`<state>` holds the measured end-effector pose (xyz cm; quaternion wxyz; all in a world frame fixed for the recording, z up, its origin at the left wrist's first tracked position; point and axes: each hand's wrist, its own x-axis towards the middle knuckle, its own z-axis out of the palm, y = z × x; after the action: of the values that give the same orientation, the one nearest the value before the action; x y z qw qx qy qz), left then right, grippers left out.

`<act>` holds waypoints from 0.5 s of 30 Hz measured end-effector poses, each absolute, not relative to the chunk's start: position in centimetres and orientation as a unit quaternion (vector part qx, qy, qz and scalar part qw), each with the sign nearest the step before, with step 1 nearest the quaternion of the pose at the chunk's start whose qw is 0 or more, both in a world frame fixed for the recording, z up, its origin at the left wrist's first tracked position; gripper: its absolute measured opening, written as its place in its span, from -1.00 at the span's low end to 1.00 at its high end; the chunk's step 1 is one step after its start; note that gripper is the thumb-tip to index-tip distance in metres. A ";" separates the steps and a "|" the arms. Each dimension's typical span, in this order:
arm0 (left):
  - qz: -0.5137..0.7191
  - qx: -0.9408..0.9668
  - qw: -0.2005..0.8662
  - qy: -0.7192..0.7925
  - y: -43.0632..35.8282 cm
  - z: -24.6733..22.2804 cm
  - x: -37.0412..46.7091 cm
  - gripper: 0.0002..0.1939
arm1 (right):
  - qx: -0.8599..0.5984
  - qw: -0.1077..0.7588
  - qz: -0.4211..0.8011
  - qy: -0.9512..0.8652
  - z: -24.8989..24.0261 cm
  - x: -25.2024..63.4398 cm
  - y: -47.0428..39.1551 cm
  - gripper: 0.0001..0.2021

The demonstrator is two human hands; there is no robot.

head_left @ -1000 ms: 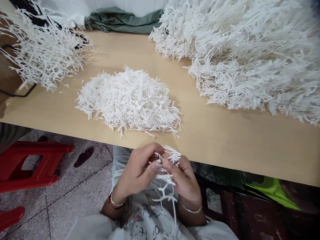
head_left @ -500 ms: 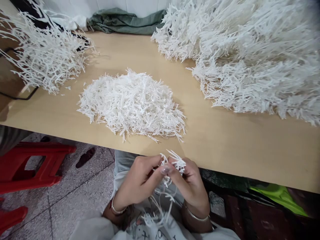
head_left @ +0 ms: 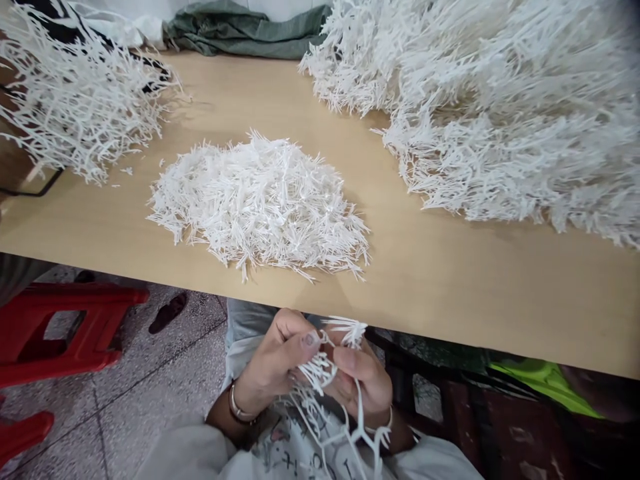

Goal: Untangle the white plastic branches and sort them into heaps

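Observation:
Both hands are close together over my lap, just below the table's front edge. My left hand (head_left: pixel 280 360) is closed, thumb against fingers, on a white branched plastic strand (head_left: pixel 320 372). My right hand (head_left: pixel 367 377) pinches the same web of strands, and a small white sprig (head_left: pixel 354 331) with thin prongs sticks up above its fingers. Thin forked lengths hang from between the hands in front of my shirt. The fingertips partly hide where the pieces join. On the table ahead lies a low heap of loose white sprigs (head_left: pixel 265 207).
A much larger white pile (head_left: pixel 480 127) covers the table's back right. Netlike white strands (head_left: pixel 85 100) stand at the left end. Dark green cloth (head_left: pixel 245 30) lies along the wall. A red stool (head_left: pixel 75 327) and a dark slipper (head_left: pixel 168 313) are on the floor at left.
My hands have lowered slightly and turned, with the thumbs drawn apart. The hanging strands have swung to the right and spread out. The view has shifted a little.

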<state>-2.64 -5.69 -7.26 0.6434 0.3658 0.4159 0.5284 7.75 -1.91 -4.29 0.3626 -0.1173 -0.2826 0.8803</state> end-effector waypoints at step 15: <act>0.672 0.368 0.578 0.282 -4.1 -6.1 -1.7 -0.27 | -0.022 0.429 0.870 -0.243 -4.6 6.6 -3.1 -0.46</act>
<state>-1.74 -4.09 -6.15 0.5775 0.3677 0.2821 0.6721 6.60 -3.05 -4.61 0.4289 -0.0225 -0.2429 0.8698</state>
